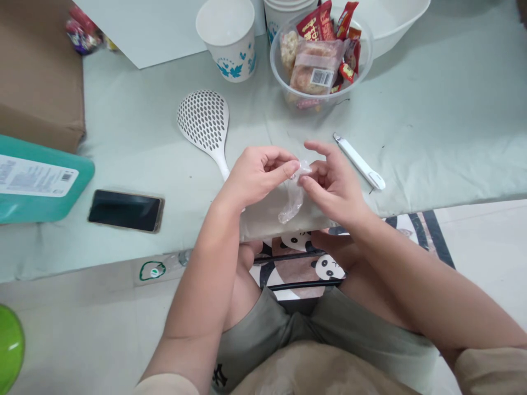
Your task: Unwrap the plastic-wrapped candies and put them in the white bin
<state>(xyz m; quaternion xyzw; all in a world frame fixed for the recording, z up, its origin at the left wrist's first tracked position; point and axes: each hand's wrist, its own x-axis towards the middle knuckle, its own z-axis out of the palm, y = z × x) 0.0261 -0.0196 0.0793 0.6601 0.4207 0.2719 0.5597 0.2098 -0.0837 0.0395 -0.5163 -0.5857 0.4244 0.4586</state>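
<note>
Left hand [260, 174] and right hand [335, 184] pinch a crumpled clear plastic wrapper [292, 201] between them, a white perforated oval-headed skimmer [205, 119] lying beside the left.

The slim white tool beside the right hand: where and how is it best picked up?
Probably pinch the slim white tool across its wider near end, coming from the right: it lies flat and slanted, that end aims right toward open cloth, and the narrow tip points away.
</note>
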